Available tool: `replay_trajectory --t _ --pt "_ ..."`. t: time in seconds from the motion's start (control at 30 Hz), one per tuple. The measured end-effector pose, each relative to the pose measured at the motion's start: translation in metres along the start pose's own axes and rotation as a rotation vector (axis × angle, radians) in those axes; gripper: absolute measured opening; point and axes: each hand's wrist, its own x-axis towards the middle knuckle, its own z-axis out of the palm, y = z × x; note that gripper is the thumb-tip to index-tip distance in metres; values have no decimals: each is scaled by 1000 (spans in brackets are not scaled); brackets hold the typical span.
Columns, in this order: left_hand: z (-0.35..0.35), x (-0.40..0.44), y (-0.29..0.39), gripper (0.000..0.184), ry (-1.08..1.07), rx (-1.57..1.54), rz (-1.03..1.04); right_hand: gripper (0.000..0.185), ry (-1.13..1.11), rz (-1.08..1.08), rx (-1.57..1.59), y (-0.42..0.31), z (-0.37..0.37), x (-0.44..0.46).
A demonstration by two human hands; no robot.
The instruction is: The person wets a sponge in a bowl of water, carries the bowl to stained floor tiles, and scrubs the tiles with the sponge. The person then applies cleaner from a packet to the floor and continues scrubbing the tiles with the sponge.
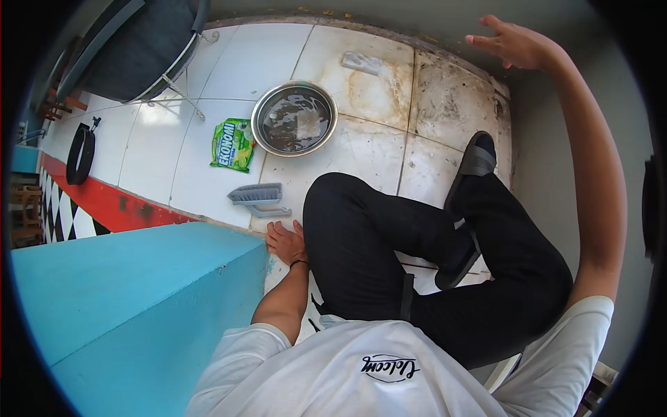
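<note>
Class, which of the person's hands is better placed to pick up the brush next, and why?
Probably the left hand: it is down close to the brush, on its handle side. The right hand is outstretched in front of the gray wall, much farther away.

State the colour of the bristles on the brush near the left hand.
The bristles are grey; the head view shows them best.

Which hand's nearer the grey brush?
Left. The left hand is low, just on the near side of the grey brush, by its handle; the right hand is raised in front of the wall, well off to the brush's right.
</note>
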Motion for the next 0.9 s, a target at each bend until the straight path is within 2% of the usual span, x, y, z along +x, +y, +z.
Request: replay_trajectory --t 0.13,0.23,0.43,0.47,0.5,0.53,0.63,0.7,0.73,0.9 --pt "9 -3 -8 53 4 13 -17 89 -81 -122 20 -16 22 12" --pt "6 -1 -8 56 16 34 -23 89 -71 -287 -55 -22 70 69" --pt "8 0 1 62 93 88 -47 78 -191 -464 250 -51 174 191" --pt "19 5 -5 65 132 94 59 77 -130 -508 246 -57 204 217" --pt "26 12 -2 67 83 179 48 76 -27 -593 275 -59 238 245" --pt "26 21 2 71 -52 102 5 75 -36 -557 222 -72 243 254" --pt "-1 31 12 74 -144 -32 26 72 115 -602 184 -98 284 288" --pt "-11 32 14 74 -197 -4 19 72 250 -649 160 -109 316 312" --pt "-10 34 17 74 -222 -1 28 71 167 -601 154 -120 321 321" --pt "-7 29 8 77 -266 -22 61 66 247 -622 80 -143 326 341"
